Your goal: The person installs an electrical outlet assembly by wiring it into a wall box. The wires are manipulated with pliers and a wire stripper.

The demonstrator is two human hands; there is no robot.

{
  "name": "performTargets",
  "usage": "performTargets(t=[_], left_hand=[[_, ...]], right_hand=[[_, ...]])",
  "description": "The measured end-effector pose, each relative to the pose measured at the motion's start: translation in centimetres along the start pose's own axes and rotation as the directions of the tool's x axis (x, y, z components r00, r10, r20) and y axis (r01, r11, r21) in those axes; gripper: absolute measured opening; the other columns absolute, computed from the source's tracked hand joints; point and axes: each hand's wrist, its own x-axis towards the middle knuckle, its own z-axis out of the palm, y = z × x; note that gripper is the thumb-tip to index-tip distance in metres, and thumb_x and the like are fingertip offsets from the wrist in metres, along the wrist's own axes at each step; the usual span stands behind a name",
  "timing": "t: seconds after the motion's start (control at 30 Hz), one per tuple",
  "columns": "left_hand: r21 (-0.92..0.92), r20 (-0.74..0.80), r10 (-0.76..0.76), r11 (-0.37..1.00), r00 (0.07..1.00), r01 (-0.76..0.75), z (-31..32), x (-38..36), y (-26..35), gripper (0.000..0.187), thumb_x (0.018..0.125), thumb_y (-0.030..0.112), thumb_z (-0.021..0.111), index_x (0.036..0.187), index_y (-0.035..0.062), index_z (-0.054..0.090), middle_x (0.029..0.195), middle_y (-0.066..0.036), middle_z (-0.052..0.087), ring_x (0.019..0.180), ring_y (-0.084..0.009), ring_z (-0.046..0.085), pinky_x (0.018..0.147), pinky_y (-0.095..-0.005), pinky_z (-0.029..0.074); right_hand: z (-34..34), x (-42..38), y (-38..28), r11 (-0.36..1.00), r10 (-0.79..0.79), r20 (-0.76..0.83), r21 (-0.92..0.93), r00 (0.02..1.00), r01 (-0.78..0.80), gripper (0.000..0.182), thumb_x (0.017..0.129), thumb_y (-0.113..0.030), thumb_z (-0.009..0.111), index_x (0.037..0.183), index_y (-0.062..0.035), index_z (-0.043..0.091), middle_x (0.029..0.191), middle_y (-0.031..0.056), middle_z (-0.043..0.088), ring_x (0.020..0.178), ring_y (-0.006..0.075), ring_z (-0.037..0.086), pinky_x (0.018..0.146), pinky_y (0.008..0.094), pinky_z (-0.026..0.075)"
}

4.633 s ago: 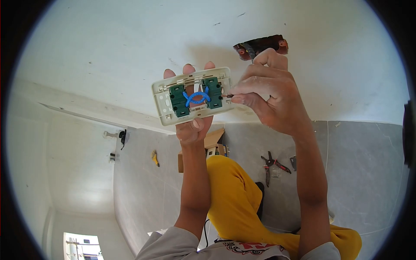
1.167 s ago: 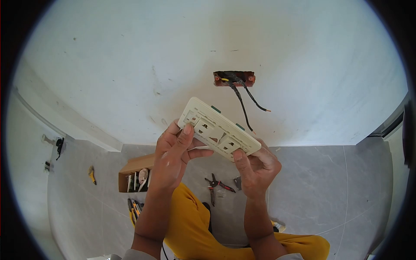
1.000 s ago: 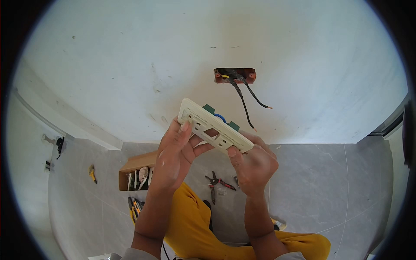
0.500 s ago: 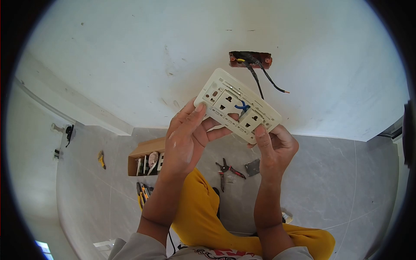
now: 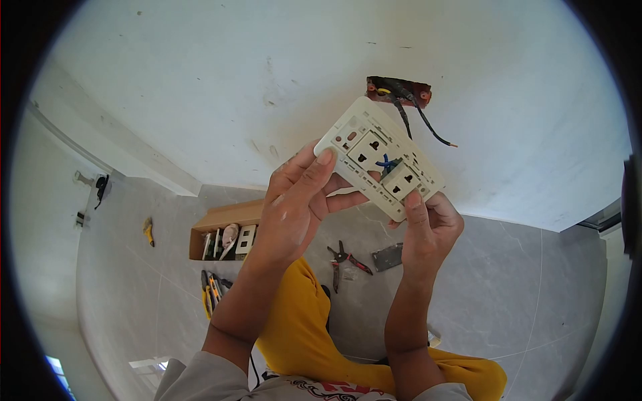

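A white socket plate with two socket modules is held tilted in front of the wall. My left hand grips its left end, thumb on the front and some fingers behind. My right hand pinches the lower right end with the thumb on the front. Blue wire shows in the gap between the modules. Above the plate, a red wall box is set in the wall, and black wires hang out of it, one with a bare copper tip. Part of the wires is hidden behind the plate.
On the grey tiled floor lie a plier-like tool and a dark flat object. A cardboard box with white parts is at the left, beside several hand tools. Farther left lies a yellow-handled tool.
The view has shifted a little. The plate and both hands appear slightly farther right in the picture, with the grip on the plate kept.
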Motion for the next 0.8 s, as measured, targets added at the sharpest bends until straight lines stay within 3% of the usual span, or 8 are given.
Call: performTargets(t=[0.33,0.4,0.43,0.47,0.53,0.63,0.73,0.8], left_hand=[[0.032,0.012,0.013,0.999,1.000,-0.014,-0.5,0.1,-0.1,0.046,0.106,0.026,0.041,0.138,-0.0076,0.042,0.123,-0.022,0.061,0.107,-0.0301,0.067,0.084,-0.0413,0.062],[0.117,-0.072,0.110,0.988,0.991,-0.101,-0.7,0.4,-0.4,0.042,0.105,0.032,0.048,0.126,-0.0025,0.059,0.107,-0.011,0.069,0.092,-0.0165,0.068,0.077,-0.0324,0.058],[0.108,-0.080,0.110,0.989,0.991,-0.101,-1.3,0.6,-0.2,0.042,0.105,0.032,0.048,0.126,-0.0025,0.059,0.107,-0.011,0.069,0.092,-0.0165,0.068,0.077,-0.0324,0.058],[0.333,-0.078,0.170,0.933,0.982,-0.135,-2.3,0.9,0.2,0.041,0.104,0.033,0.050,0.121,-0.0022,0.063,0.097,-0.009,0.070,0.083,-0.0131,0.066,0.071,-0.0289,0.056],[0.615,-0.009,0.244,0.766,0.970,-0.187,-3.6,1.4,0.6,0.043,0.102,0.037,0.052,0.110,-0.0011,0.070,0.077,-0.007,0.071,0.064,-0.0079,0.066,0.059,-0.0195,0.052],[0.769,0.080,-0.027,0.637,0.996,-0.044,-4.1,1.5,0.8,0.041,0.101,0.036,0.056,0.110,-0.0006,0.072,0.080,-0.008,0.072,0.066,-0.0080,0.066,0.061,-0.0219,0.054],[0.838,0.125,-0.084,0.542,0.989,-0.060,-3.7,1.3,0.5,0.039,0.099,0.036,0.060,0.108,0.0000,0.073,0.079,-0.009,0.072,0.065,-0.0085,0.065,0.059,-0.0241,0.053],[0.772,0.081,-0.028,0.634,0.996,-0.045,-4.2,1.7,-0.4,0.041,0.099,0.038,0.059,0.108,-0.0002,0.073,0.080,-0.010,0.072,0.068,-0.0098,0.065,0.063,-0.0253,0.053]], right_hand=[[0.0,-0.2,0.6,1.000,0.009,0.020,0.013,1.000,-0.009,0.024,0.091,-0.016,0.072,0.089,0.0077,0.068,0.080,0.0148,0.070,0.063,0.0140,0.063,0.055,0.0246,0.051],[-0.5,0.0,0.4,1.000,0.008,0.027,-0.002,1.000,-0.008,0.027,0.091,-0.019,0.073,0.089,0.0077,0.068,0.083,0.0156,0.070,0.066,0.0142,0.064,0.058,0.0241,0.052],[-1.1,0.4,0.2,0.999,0.052,0.210,-0.027,0.976,-0.047,0.030,0.090,-0.022,0.074,0.092,0.0079,0.068,0.085,0.0161,0.070,0.069,0.0144,0.065,0.061,0.0246,0.052],[-1.5,0.7,0.1,0.995,0.101,0.386,-0.059,0.917,-0.085,0.035,0.089,-0.025,0.075,0.096,0.0082,0.067,0.088,0.0166,0.070,0.073,0.0146,0.066,0.065,0.0251,0.053],[-1.3,1.1,-0.6,0.987,0.152,0.337,-0.096,0.929,-0.127,0.039,0.088,-0.028,0.076,0.101,0.0081,0.066,0.089,0.0169,0.070,0.075,0.0150,0.066,0.067,0.0258,0.054],[-0.5,1.0,-0.9,0.950,0.255,0.300,-0.252,0.919,-0.182,0.048,0.087,-0.030,0.077,0.113,0.0074,0.061,0.091,0.0169,0.070,0.078,0.0155,0.068,0.069,0.0272,0.055],[-0.1,0.5,-0.4,0.915,0.394,0.406,-0.259,0.825,-0.309,0.040,0.087,-0.024,0.078,0.107,0.0080,0.064,0.089,0.0160,0.070,0.075,0.0153,0.068,0.068,0.0256,0.056],[-0.2,0.3,0.1,0.914,0.382,0.337,-0.276,0.861,-0.297,0.028,0.088,-0.015,0.076,0.099,0.0087,0.066,0.086,0.0152,0.070,0.072,0.0150,0.068,0.066,0.0251,0.056]])
